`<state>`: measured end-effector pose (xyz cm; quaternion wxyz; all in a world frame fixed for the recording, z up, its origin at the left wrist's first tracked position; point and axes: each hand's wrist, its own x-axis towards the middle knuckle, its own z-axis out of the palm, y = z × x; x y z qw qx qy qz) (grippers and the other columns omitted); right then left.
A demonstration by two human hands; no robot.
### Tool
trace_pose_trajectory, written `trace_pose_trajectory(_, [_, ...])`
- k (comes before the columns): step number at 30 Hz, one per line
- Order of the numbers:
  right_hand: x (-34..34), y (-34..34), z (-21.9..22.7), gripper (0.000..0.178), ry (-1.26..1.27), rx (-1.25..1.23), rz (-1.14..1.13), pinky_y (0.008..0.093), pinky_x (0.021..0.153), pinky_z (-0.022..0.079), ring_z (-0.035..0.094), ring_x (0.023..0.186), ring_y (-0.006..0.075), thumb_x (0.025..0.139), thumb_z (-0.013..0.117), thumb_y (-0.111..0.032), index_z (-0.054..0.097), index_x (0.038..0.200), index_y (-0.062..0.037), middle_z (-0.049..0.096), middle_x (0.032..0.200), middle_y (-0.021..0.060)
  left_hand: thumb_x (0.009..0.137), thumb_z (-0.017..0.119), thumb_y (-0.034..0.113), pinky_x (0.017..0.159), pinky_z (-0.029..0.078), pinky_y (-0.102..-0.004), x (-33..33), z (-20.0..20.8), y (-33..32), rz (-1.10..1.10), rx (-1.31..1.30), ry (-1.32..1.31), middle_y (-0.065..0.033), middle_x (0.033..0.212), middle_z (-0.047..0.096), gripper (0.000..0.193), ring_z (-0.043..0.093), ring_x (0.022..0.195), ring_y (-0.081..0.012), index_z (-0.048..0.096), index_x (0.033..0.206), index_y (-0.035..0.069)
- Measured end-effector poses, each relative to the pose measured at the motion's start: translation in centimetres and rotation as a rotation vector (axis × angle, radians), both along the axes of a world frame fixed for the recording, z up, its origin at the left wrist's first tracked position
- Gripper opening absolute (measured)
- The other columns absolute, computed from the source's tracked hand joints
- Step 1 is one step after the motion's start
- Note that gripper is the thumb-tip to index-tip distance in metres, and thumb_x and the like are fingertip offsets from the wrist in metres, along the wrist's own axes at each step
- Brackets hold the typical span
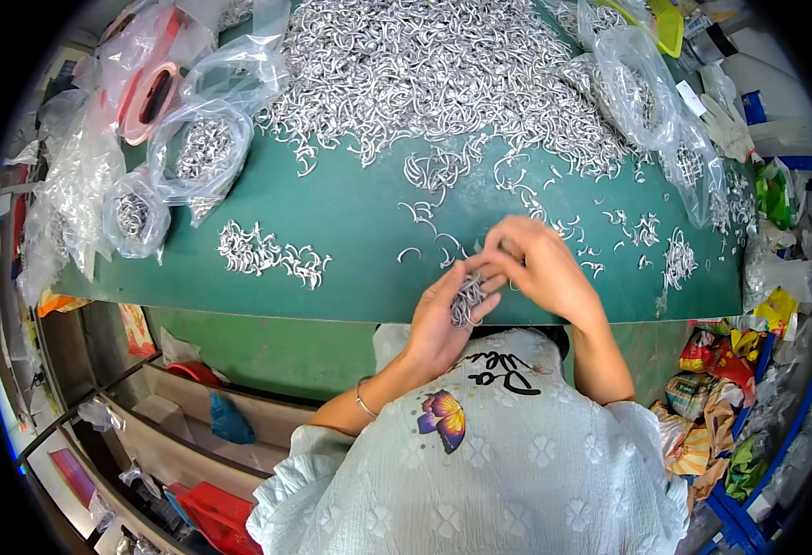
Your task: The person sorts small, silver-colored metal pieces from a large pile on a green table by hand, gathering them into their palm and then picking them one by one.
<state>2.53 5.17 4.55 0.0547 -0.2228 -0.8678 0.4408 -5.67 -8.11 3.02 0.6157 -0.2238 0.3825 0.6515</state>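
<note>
Cupped near the table's front edge, my left hand (437,319) holds a handful of small curved silver metal pieces (467,301). My right hand (551,270) is just above and to the right of it, fingers curled and thumb drawn toward them. Those fingertips are slightly blurred, and I cannot make out what is between them. A large heap of similar curved pieces (424,74) covers the far part of the green tabletop (359,222). Several loose pieces (440,239) lie just beyond my hands.
A small cluster (262,254) of pieces lies left, another (679,261) right. Clear plastic bags (204,153) with pieces stand at the far left; another bag (642,88) is far right. A red basket (216,518) sits low at left. Colourful packaging (716,370) is piled at right.
</note>
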Motion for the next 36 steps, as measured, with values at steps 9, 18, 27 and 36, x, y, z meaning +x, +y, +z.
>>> trace_pose_trajectory(9, [-2.7,3.0,-4.7,0.016,0.056,0.569,-0.279,0.0401,0.069,0.041,0.057,0.072,0.0315,0.079,0.068,-0.013,0.057,0.082,-0.0022,0.060,0.076,0.0128,0.096,0.051,0.027,0.052,0.042,-0.0221,-0.4,-3.3,-1.5,-0.021,0.328,-0.121,-0.0060,0.086,0.057,0.025,0.050,0.067,-0.0115,0.059,0.105,0.004])
trace_pose_trajectory(18, [0.5,1.0,-1.0,0.009,0.085,0.322,-0.227,0.0379,0.068,0.038,0.053,0.072,0.0277,0.078,0.067,-0.010,0.060,0.081,-0.0046,0.056,0.073,0.0090,0.097,0.047,0.026,0.085,0.054,-0.0318,-0.1,-1.8,-0.3,-0.023,0.214,-0.003,-0.0144,0.117,0.059,0.035,0.061,0.103,-0.0212,0.051,0.120,-0.001])
trace_pose_trajectory(27, [-1.7,3.0,-1.8,0.012,0.162,0.307,-0.236,0.0389,0.074,0.043,0.056,0.081,0.0302,0.078,0.067,-0.011,0.063,0.088,-0.0045,0.061,0.082,0.0116,0.095,0.052,0.023,0.075,0.054,-0.0276,0.0,-3.7,-1.3,-0.049,0.299,-0.026,-0.0091,0.101,0.062,0.028,0.062,0.090,-0.0169,0.057,0.112,0.001])
trace_pose_trajectory(36, [-2.5,5.0,-3.1,0.011,0.109,0.133,-0.238,0.0302,0.063,0.043,0.054,0.067,0.0204,0.083,0.063,-0.010,0.059,0.091,-0.0031,0.058,0.074,0.0062,0.093,0.056,0.020,0.063,0.048,-0.0227,0.1,-2.2,-1.1,-0.111,0.291,-0.010,-0.0042,0.088,0.057,0.020,0.054,0.076,-0.0115,0.059,0.104,0.003])
